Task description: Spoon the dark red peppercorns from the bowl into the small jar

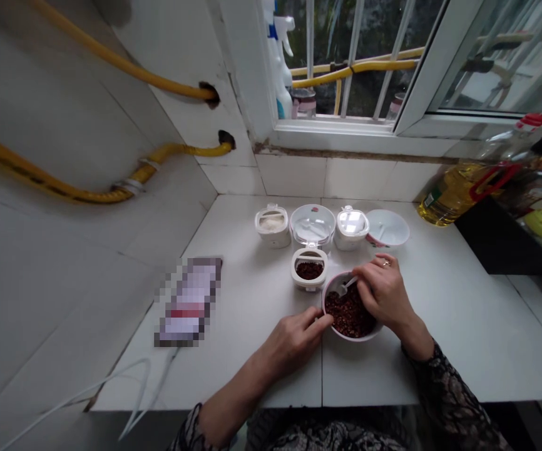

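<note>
A pink-rimmed bowl [334, 331] of dark red spice flakes sits near the front of the white counter [440, 326]. My left hand [294, 338] rests at the bowl's left rim, fingers curled against it. My right hand [383, 291] is over the bowl, closed on a small white spoon [346, 287] whose tip dips into the flakes. Just behind the bowl stands a small white jar [309, 270], lid open, with the same dark red spice inside.
Behind stand two more white jars [272, 225] [350, 228], an open clear lid [312, 223] and a white bowl lid [387, 227]. An oil bottle [468, 185] stands at the right. A blurred packet [189, 300] lies left. Yellow hoses [83, 191] run along the wall.
</note>
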Tool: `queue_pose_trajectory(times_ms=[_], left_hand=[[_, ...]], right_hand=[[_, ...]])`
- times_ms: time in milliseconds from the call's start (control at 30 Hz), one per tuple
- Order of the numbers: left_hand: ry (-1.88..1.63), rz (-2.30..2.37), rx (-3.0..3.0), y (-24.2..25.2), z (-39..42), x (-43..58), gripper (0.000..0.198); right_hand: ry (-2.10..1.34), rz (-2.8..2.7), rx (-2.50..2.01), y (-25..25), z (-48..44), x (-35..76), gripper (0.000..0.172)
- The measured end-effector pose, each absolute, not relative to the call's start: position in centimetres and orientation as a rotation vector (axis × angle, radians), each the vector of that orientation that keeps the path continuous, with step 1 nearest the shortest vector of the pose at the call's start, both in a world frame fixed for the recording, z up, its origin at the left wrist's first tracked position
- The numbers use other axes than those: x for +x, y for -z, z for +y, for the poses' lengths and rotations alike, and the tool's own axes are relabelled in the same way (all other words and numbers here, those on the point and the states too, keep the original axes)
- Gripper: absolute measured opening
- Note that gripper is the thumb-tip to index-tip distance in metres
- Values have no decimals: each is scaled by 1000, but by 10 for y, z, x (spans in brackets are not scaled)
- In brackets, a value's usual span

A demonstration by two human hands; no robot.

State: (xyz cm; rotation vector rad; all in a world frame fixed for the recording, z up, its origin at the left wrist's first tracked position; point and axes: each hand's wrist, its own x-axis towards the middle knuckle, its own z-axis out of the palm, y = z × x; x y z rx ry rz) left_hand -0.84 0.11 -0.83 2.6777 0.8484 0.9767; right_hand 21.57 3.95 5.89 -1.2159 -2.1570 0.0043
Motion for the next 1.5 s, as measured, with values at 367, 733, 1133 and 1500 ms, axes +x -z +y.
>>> queue_pose_trajectory(times_ms=[367, 733, 1133, 1500], left_hand=[[-945, 855, 2665, 6, -1, -9, 26], [-961, 844, 2677, 5, 0, -9, 26], [-956, 855, 2683, 4, -1, -9, 27], [-967, 830, 2683, 1, -1, -8, 25]], right_hand=[[-305, -1851, -1333, -56, 39, 224, 19], [-336, -1892, -1320, -55, 38, 221, 20], [-272, -1919, -1301, -59, 36, 222, 20], [-280, -1880, -1298, -54, 37, 223, 20]])
